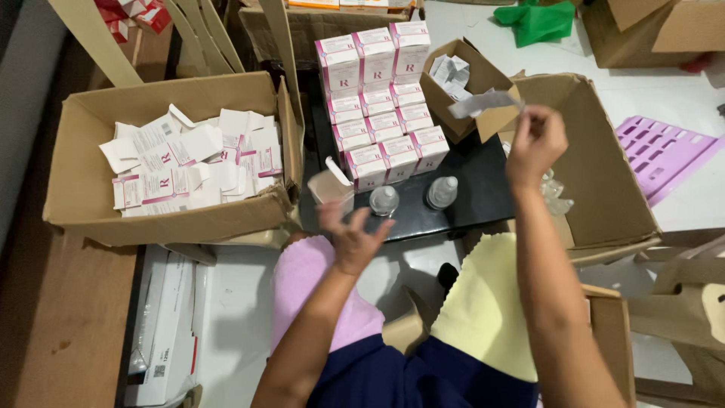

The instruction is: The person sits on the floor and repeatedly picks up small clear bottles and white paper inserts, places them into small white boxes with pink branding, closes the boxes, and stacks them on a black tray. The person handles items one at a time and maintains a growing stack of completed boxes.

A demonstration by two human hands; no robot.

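We are pinching a folded paper leaflet (484, 103) with the fingers of our right hand (535, 143) above the small leaflet box (483, 75); our left hand (352, 236), fingers spread, is hovering near an open carton (331, 185) on the black bench (468, 181).

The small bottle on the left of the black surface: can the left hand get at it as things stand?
Probably yes. The left hand hangs open just in front of that bottle, with bare black surface between them. The open small carton stands just beside the bottle, so the approach is a bit tight on that side.
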